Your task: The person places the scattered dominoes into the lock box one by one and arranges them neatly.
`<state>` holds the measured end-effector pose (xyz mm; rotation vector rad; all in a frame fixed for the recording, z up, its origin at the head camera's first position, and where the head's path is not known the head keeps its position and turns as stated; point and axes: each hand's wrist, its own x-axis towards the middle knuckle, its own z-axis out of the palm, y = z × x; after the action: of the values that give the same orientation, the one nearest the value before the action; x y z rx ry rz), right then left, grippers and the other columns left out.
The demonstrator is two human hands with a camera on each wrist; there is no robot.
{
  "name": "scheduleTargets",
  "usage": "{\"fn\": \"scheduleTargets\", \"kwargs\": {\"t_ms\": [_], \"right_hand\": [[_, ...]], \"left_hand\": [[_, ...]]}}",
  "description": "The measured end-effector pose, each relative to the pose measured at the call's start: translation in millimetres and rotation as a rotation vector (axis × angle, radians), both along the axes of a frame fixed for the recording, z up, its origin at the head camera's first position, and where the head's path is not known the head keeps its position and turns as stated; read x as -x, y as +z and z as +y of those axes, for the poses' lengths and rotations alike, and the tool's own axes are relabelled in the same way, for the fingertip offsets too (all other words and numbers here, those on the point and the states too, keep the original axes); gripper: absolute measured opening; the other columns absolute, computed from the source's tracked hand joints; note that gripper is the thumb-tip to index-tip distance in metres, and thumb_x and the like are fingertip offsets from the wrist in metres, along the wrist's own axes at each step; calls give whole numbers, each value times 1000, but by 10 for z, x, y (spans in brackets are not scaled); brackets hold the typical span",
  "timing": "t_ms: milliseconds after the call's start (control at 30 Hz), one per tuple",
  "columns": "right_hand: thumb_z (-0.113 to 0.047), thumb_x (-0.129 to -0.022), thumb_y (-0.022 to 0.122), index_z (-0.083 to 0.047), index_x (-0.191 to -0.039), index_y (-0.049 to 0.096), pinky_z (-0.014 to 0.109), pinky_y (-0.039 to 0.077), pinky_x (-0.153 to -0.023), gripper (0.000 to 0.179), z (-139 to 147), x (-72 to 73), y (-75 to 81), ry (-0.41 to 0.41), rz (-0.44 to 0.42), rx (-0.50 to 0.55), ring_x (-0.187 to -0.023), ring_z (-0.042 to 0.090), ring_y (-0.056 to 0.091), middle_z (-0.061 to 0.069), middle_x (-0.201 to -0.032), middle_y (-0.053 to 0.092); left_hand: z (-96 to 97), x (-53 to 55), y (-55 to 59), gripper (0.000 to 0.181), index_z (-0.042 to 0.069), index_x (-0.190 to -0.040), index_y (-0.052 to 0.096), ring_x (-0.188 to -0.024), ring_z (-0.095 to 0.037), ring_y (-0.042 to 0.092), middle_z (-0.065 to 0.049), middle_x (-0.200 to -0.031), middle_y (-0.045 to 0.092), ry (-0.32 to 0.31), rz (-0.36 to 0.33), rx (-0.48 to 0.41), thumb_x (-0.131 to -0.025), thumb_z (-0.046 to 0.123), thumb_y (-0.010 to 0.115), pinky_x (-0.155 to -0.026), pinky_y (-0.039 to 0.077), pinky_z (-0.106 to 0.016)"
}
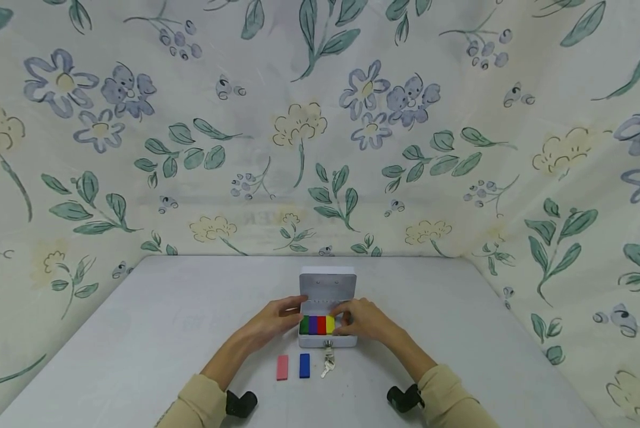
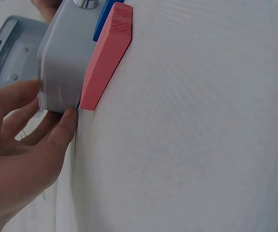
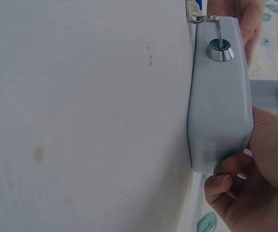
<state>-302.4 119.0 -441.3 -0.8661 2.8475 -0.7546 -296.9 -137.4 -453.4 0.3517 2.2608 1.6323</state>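
A grey metal cash box (image 1: 312, 342) stands with its lid (image 1: 327, 286) raised. Inside, green (image 1: 305, 325), purple (image 1: 313, 325), red (image 1: 321, 325) and yellow (image 1: 330, 324) blocks lie side by side. My left hand (image 1: 277, 318) rests its extended fingers against the box's left end; the left wrist view shows fingertips (image 2: 70, 116) at the lower corner. Over the right end, my right hand (image 1: 368, 318) reaches in, thumb and index finger at opposite ends of the yellow block. In the right wrist view, the box wall hides those tips, while other fingers curl outside against the wall.
In front of the box lie a pink block (image 1: 282, 367) and a blue block (image 1: 305, 365). Keys (image 1: 328, 361) hang from the front lock (image 3: 220, 50) down to the white table (image 1: 191, 285). Floral cloth (image 1: 320, 148) encloses the back and sides.
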Motion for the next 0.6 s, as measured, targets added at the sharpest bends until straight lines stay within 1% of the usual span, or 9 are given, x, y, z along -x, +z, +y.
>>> {"fn": "scheduleTargets", "kwargs": {"t_ms": [200, 333, 467, 600], "right_hand": [[-25, -81, 81, -10, -112, 74, 17, 42, -56, 35, 7, -21, 19, 10, 7, 8, -61, 7, 50, -6, -66, 58], [-25, -81, 81, -10, -113, 73, 17, 43, -56, 36, 17, -35, 45, 11, -3, 15, -61, 7, 51, -5, -67, 59], [-24, -83, 79, -9, -116, 72, 16, 44, -57, 37, 29, -54, 93, -7, -9, 21, -65, 9, 53, -5, -73, 61], [-22, -86, 76, -8, -116, 72, 17, 44, -59, 33, 41, -74, 162, 2, 6, 45, -69, 11, 54, -4, -77, 63]], "left_hand": [[2, 9, -12, 56, 17, -149, 44, -141, -41, 39, -16, -156, 38, -9, -8, -6, -96, 19, 62, -110, 43, -52], [1, 8, -16, 56, 16, -149, 43, -142, -41, 38, -16, -156, 38, -14, -10, -12, -96, 19, 62, -110, 42, -52], [-2, 5, -15, 56, 15, -149, 42, -142, -41, 38, -16, -156, 37, -21, -11, -17, -96, 19, 61, -111, 41, -53], [-5, 6, -7, 57, 15, -149, 42, -142, -41, 38, -16, -156, 37, -14, -19, -26, -96, 18, 62, -112, 40, -53]]}}
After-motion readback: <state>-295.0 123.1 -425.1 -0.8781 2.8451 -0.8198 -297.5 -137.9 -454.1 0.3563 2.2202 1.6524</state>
